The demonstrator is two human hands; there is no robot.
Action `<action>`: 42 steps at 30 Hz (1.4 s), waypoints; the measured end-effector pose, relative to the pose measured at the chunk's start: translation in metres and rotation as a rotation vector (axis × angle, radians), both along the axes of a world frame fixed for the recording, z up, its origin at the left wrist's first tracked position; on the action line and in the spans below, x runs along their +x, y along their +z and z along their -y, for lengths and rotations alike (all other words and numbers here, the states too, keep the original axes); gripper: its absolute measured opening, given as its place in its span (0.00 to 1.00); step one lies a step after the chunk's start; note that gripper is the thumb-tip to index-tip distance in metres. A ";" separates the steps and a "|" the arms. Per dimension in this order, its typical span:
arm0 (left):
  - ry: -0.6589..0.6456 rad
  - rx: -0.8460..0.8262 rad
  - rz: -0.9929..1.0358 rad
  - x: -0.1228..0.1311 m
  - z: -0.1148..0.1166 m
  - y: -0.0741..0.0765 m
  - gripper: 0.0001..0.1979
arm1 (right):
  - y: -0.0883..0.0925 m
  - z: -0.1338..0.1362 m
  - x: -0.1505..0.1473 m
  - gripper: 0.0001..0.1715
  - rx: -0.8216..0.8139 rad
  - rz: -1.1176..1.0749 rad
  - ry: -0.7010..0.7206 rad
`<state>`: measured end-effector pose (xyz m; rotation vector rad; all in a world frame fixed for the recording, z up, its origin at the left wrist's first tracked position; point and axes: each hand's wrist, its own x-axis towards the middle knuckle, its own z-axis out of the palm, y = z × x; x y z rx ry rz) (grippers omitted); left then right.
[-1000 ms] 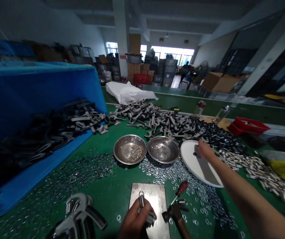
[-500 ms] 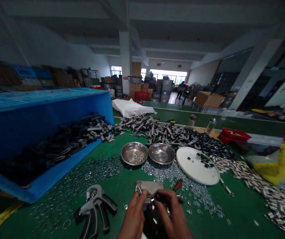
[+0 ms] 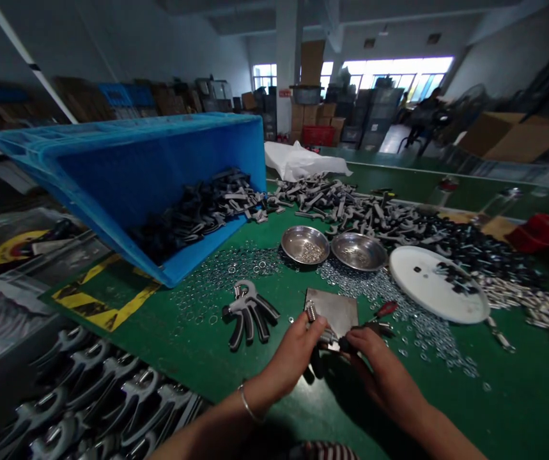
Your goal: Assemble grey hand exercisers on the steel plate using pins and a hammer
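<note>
The green counter (image 3: 509,390) carries a tilted blue bin (image 3: 159,172) and a heap of grey handles (image 3: 332,204). Two steel bowls (image 3: 305,245) sit side by side, just beside a white round plate (image 3: 434,284). Washers (image 3: 226,271), steel tubes (image 3: 537,313), a square steel plate (image 3: 332,312) and a hand exerciser (image 3: 249,313) lie nearer the front.

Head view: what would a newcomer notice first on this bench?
The big blue crate stands out first, tipped at left with dark handles heaped inside and more lying beyond its mouth. At centre, two steel bowls and a white tray sit among scattered washers. At front, the left hand and right hand work over a metal plate, a spring at the left fingertips.
</note>
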<state>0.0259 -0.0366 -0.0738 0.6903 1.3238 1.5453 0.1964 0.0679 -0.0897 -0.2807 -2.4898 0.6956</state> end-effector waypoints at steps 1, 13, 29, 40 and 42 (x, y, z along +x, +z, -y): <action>-0.001 -0.002 -0.093 -0.001 0.001 0.001 0.17 | -0.002 0.001 -0.001 0.16 -0.046 -0.011 0.001; -0.190 0.171 -0.733 -0.021 0.007 0.000 0.13 | 0.014 0.034 -0.028 0.26 -1.460 0.214 -0.053; -0.269 0.169 -0.676 -0.025 0.014 -0.006 0.13 | 0.003 0.028 -0.020 0.37 -1.048 0.446 0.095; -0.296 0.235 -0.744 -0.007 0.005 -0.009 0.09 | 0.000 0.018 -0.007 0.31 -1.075 0.355 0.021; -0.176 0.141 -0.630 -0.002 0.001 -0.011 0.12 | -0.001 0.017 -0.004 0.22 -0.925 0.215 -0.094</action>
